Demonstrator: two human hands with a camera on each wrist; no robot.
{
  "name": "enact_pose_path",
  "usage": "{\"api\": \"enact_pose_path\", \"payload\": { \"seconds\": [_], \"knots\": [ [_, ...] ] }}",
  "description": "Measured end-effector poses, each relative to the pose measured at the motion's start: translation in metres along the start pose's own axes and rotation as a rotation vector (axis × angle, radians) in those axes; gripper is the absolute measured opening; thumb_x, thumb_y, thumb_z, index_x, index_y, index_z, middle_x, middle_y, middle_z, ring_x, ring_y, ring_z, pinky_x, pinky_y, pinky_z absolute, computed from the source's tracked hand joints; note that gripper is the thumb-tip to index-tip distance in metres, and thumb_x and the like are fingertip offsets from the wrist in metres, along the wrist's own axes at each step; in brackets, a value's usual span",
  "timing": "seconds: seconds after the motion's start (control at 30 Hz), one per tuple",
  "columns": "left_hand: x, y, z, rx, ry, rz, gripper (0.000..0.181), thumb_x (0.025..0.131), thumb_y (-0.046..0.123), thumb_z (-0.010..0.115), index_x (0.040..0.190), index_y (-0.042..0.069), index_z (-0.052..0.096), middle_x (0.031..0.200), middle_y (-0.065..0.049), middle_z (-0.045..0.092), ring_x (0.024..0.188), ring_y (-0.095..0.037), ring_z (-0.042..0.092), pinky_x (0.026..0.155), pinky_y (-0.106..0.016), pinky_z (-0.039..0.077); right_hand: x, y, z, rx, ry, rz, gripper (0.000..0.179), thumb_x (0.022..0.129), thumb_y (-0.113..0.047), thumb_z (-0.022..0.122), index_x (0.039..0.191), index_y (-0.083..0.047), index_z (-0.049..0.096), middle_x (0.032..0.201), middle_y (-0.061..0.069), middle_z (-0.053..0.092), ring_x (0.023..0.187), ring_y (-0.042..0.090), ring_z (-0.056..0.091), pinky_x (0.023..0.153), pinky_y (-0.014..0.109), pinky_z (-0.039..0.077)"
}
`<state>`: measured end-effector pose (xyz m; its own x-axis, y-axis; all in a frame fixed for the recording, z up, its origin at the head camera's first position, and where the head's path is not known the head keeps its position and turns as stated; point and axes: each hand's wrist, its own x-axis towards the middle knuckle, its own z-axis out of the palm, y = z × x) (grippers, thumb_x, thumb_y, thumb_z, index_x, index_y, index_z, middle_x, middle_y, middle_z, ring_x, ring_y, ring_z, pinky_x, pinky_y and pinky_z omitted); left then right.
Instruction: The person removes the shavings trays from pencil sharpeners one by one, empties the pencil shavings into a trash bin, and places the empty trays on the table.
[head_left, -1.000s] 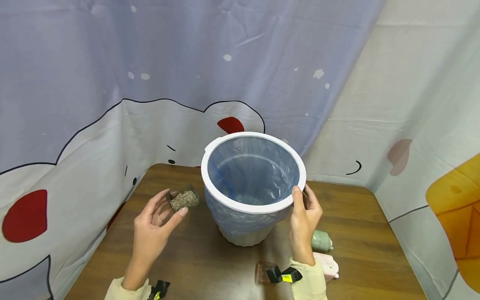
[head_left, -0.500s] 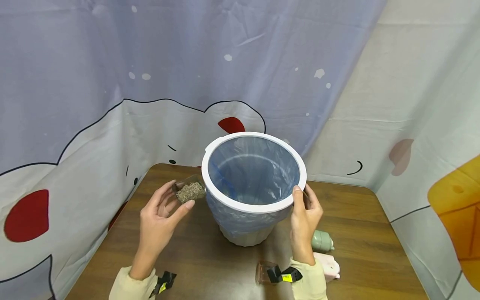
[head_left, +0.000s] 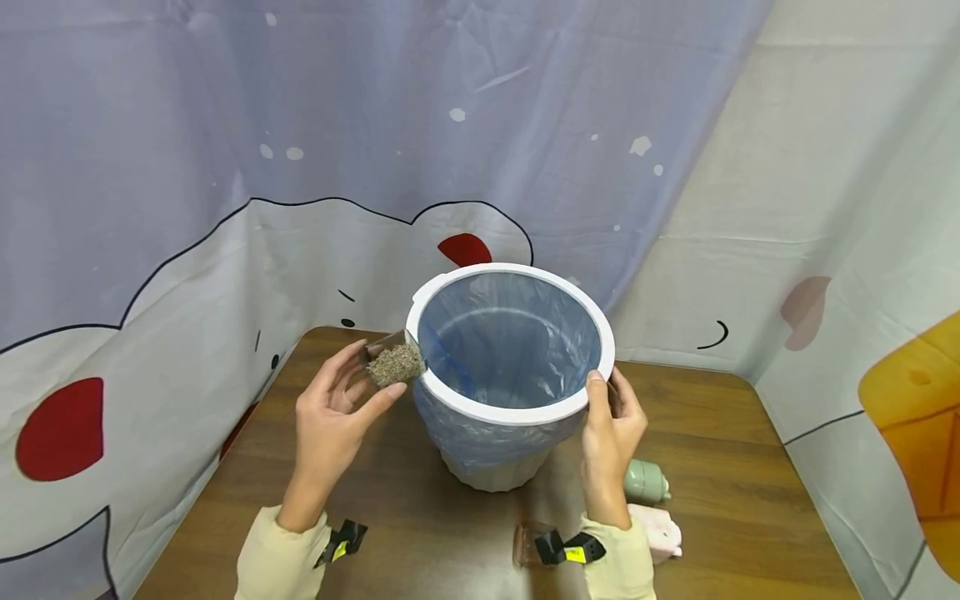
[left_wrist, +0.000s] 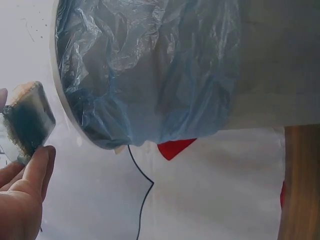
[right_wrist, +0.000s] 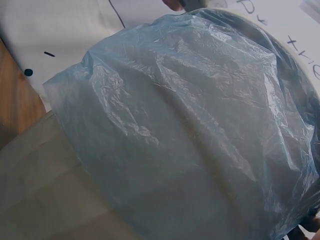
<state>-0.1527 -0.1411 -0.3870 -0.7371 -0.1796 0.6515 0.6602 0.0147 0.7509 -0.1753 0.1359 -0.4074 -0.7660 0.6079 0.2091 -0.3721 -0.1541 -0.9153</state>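
My left hand [head_left: 333, 425] holds a small clear box [head_left: 384, 342] between thumb and fingers, its open side tilted toward me. Greyish-brown dry crumbs [head_left: 397, 365] fill much of it. In the left wrist view the same box [left_wrist: 31, 120] is seen beside the mouth of the bin. The white round bin [head_left: 495, 477] stands upright on the table, its blue plastic liner [head_left: 487, 442] folded over the outside under a white rim ring [head_left: 517, 415]. The box overlaps the rim's left side in the head view. My right hand [head_left: 611, 437] grips the rim at the right, thumb on top.
On the wooden table [head_left: 720, 467], a small green bottle-shaped thing [head_left: 647, 481] and a pink thing [head_left: 660, 532] lie right of my right forearm. A reddish see-through box [head_left: 527, 546] lies left of it. A printed curtain [head_left: 337, 250] hangs behind the table.
My left hand has moved right and upward with the box, from beside the bin to its left rim. My right hand stays on the rim.
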Motion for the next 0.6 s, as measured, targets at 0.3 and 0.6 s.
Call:
{"api": "enact_pose_path", "payload": {
  "seconds": [0.3,0.6],
  "knots": [
    [0.01,-0.004,0.011,-0.029,-0.012,-0.003,0.064,0.062,-0.018,0.074,0.121,-0.009,0.051,0.115,-0.03,0.053,0.109,-0.03,0.055,0.088,-0.03,0.049,-0.002,-0.002,0.001,0.004,0.001,0.004,0.033,0.085,-0.011,0.063,0.113,0.006,0.061,0.094,0.007,0.066,0.086,0.012,0.062,0.076,0.018,0.05],
    [0.018,0.013,0.023,0.038,-0.058,-0.038,0.065,0.063,-0.017,0.074,0.123,-0.009,0.05,0.118,-0.027,0.053,0.108,-0.035,0.054,0.089,-0.028,0.048,-0.001,-0.002,0.001,-0.005,0.006,-0.011,0.033,0.084,-0.01,0.064,0.113,0.007,0.061,0.09,0.003,0.065,0.085,0.011,0.061,0.075,0.017,0.049]
  ]
}}
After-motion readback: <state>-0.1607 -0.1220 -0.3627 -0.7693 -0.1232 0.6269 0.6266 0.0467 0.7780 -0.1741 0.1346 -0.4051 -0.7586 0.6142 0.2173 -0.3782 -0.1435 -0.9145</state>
